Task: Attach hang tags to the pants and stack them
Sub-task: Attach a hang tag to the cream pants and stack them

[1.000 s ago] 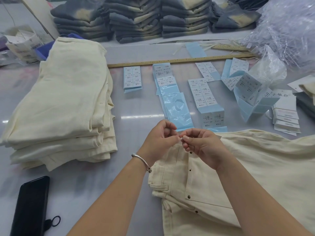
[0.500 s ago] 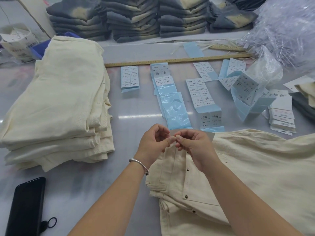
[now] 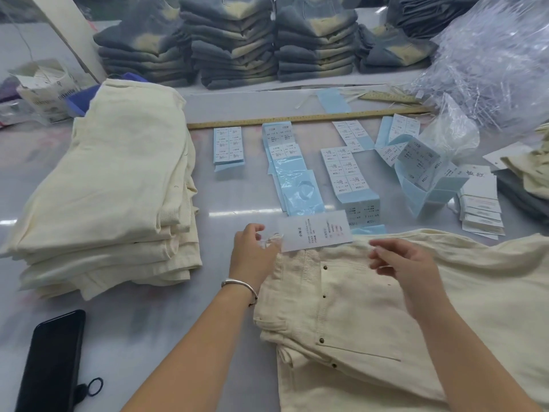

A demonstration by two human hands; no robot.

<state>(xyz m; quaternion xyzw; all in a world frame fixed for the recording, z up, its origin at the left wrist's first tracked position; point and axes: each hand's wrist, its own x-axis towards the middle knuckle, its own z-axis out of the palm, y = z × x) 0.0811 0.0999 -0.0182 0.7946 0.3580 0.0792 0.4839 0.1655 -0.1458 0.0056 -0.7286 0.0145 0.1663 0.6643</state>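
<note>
Phone (image 3: 50, 364): black, lying flat at near left; small dark ring (image 3: 94, 386) just beside it.
Pants (image 3: 371, 316): cream pair spread flat at near right, waistband toward the far side, rivets visible.
Left hand (image 3: 252, 254): at the waistband's left corner, fingers loosely curled; whether pinching the tag string, cannot tell. Silver bracelet (image 3: 239, 283) on the wrist.
Right hand (image 3: 407, 269): above the waistband, fingers spread and relaxed, gripping nothing.
Hang tag (image 3: 315, 230): white, printed, lying at the waistband's far edge between the hands.
Stack (image 3: 113, 191): folded cream pants, left, well apart from the spread pair.
Label sheets (image 3: 297, 171): blue-backed rows, mid table.
Ruler (image 3: 297, 118): wooden, beyond the labels.
Dark stacks (image 3: 237, 40): folded garments, far edge.
</note>
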